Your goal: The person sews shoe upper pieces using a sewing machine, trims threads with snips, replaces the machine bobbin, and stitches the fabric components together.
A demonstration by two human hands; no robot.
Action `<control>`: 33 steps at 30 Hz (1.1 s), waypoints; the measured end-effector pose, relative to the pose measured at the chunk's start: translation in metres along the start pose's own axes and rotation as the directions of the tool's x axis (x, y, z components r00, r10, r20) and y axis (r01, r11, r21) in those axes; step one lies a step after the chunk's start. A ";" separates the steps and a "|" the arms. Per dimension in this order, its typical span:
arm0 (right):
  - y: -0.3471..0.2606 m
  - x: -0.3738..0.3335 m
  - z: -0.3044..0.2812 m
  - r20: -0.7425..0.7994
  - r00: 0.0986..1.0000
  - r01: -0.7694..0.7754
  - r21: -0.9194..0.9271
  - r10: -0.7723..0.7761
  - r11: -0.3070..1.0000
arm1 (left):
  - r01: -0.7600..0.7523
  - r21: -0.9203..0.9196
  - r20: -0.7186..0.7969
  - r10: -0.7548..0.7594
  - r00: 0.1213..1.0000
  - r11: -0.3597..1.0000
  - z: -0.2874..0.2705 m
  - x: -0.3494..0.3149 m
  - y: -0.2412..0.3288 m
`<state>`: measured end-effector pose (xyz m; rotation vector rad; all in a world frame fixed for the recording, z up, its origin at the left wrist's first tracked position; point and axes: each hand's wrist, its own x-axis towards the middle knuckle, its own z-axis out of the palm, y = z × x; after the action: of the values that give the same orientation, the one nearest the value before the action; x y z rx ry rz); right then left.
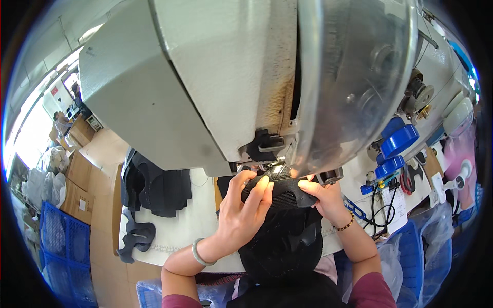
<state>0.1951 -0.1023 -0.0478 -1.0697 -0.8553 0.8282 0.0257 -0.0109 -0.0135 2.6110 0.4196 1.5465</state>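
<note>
A black mesh fabric piece with curved cut edges (287, 195) lies under the needle area of a large grey sewing machine (215, 66), lit by a small lamp. My left hand (241, 213) pinches its left side, thumb and fingertips close to the presser foot. On the right edge, my right hand (326, 197) grips the piece with the thumb on top; its other fingers are mostly hidden. More black material (282, 246) hangs below the piece toward my lap. The machine head hides part of the stitching spot.
Stacked black cut pieces (167, 190) lie at the left of the white table (174, 233), with a loose curved piece (136, 233) near its edge. Right are blue thread holders (398, 141), red-handled scissors (409, 179) and cables. Blue crates (64, 236) stand on the left floor.
</note>
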 end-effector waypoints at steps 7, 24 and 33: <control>-0.001 -0.006 0.000 0.024 0.999 0.027 -0.002 -0.027 1.000 | -0.013 0.029 0.020 0.013 1.000 1.000 -0.001 -0.003 -0.001; 0.010 -0.001 -0.005 0.068 0.997 -0.068 0.521 0.038 0.851 | -0.086 0.110 0.017 0.085 0.996 0.990 0.005 -0.001 -0.010; -0.004 -0.014 0.026 -0.108 0.985 -0.099 0.270 0.133 0.958 | -0.048 0.262 0.042 0.039 0.998 0.964 -0.017 -0.001 -0.001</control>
<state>0.1670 -0.1056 -0.0400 -0.9312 -0.5621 0.9352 0.0104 -0.0114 -0.0061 2.8575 0.6074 1.5499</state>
